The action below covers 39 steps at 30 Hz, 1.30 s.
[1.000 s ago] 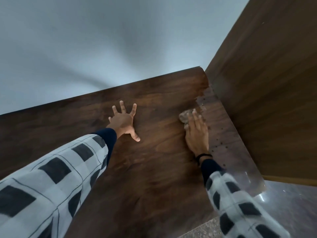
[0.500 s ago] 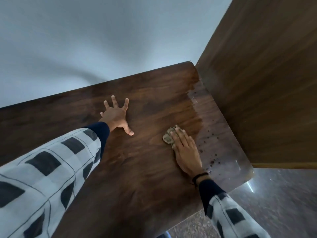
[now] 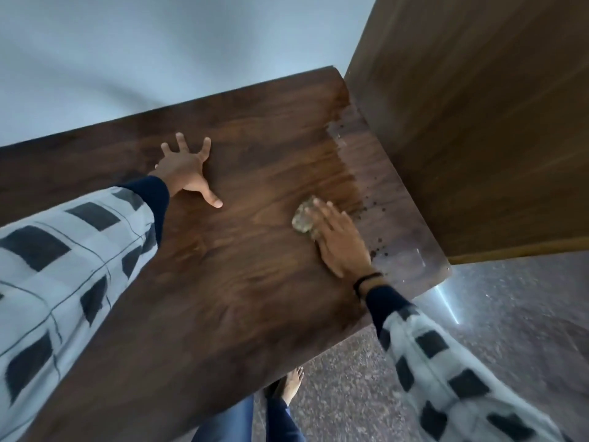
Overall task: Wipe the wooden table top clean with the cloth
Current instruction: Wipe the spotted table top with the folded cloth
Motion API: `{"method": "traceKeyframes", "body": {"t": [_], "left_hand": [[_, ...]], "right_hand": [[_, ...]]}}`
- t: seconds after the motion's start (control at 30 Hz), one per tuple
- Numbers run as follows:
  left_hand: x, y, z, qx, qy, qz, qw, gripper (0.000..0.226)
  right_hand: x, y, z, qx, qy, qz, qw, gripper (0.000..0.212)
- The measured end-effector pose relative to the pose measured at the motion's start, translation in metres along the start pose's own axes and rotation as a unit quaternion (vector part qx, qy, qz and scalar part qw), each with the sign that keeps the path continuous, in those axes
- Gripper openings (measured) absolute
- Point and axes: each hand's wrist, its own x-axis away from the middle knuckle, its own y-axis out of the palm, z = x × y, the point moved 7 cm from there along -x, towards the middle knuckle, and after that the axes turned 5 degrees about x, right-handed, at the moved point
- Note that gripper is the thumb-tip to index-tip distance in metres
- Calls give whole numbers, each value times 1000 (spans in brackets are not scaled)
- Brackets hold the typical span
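Observation:
The dark wooden table top [image 3: 242, 275] fills the middle of the head view. My right hand [image 3: 338, 240] lies flat on it and presses a small, crumpled beige cloth [image 3: 302, 218] under its fingers; part of the cloth shows to the left of the fingertips. My left hand [image 3: 186, 169] rests palm down on the wood further left, with fingers spread and nothing in it. A paler, dusty strip with dark specks [image 3: 379, 247] runs along the table's right edge, just right of my right hand.
A tall brown wooden panel [image 3: 478, 122] stands against the table's right side. A pale wall [image 3: 127, 59] rises behind the far edge. Below the near edge are speckled stone floor [image 3: 510, 314] and a bare foot [image 3: 291, 386].
My right hand has slid the cloth from the far right corner back toward me and to the left. My left hand has stayed planted on the table.

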Motion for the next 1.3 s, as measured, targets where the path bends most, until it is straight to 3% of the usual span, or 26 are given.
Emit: {"method": "traceKeyframes", "body": {"t": [0.17, 0.27, 0.37, 0.5, 0.57, 0.67, 0.77, 0.93, 1.03, 1.13, 1.3], "left_hand": [[4, 0, 4, -12, -8, -8, 1000, 163], [8, 1, 3, -14, -15, -8, 1000, 161], [11, -2, 5, -13, -19, -7, 1000, 159], [11, -2, 5, -12, -21, -8, 1000, 160], [10, -1, 6, -20, -18, -7, 1000, 160], [8, -1, 4, -28, -18, -6, 999, 160], [3, 0, 2, -32, -20, -6, 999, 161], [-1, 3, -1, -29, -26, 1, 999, 162], [10, 4, 3, -15, -16, 25, 999, 157], [35, 14, 35, -10, 46, 63, 997, 150], [88, 116, 112, 41, 93, -46, 994, 159]], "right_hand": [[-29, -13, 23, -6, 149, 41, 988, 55], [26, 12, -19, -24, 86, 34, 995, 56], [30, 9, -10, -18, 27, 20, 999, 54], [-17, -10, 35, -18, 129, 35, 991, 55], [-8, -3, 20, -21, 169, 52, 984, 56], [47, 21, -28, -28, 83, 51, 995, 57], [60, 17, -18, -11, -6, 48, 999, 56], [23, 4, 25, -19, 135, 50, 989, 53], [28, 7, 22, -25, 125, 39, 991, 52], [25, 2, 26, -32, 121, 33, 992, 53], [26, 0, 22, -36, 123, 10, 992, 54]]}}
